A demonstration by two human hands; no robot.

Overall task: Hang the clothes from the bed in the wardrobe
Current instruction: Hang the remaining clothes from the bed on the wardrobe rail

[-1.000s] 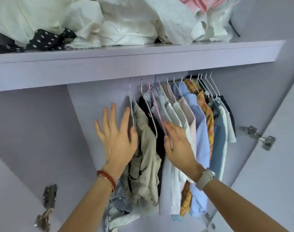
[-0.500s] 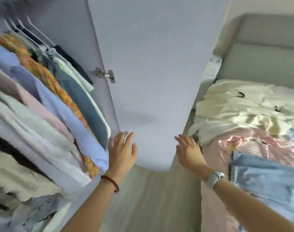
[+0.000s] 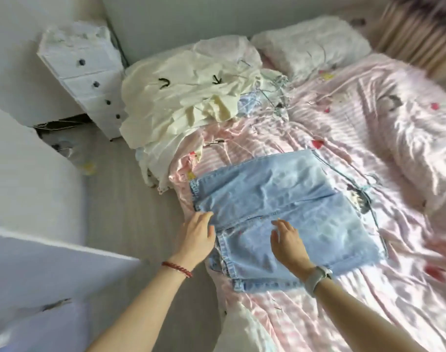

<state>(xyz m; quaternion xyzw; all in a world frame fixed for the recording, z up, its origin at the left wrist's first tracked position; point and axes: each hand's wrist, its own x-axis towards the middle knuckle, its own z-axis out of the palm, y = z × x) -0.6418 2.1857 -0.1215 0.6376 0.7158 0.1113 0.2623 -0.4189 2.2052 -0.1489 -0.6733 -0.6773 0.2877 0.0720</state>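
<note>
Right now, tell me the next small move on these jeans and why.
Probably close both hands on the light blue jeans and lift them off the bed. The left hand is open at their near-left edge and the right hand hovers open over the denim; neither grips yet. The jeans lie flat and folded, nothing on top.

The bed, under a pink striped sheet, fills the right of the frame. Folded pale blue jeans lie on it near the lower centre. A cream garment heap sits at its upper-left corner, just beside a white pillow at top centre.
</note>
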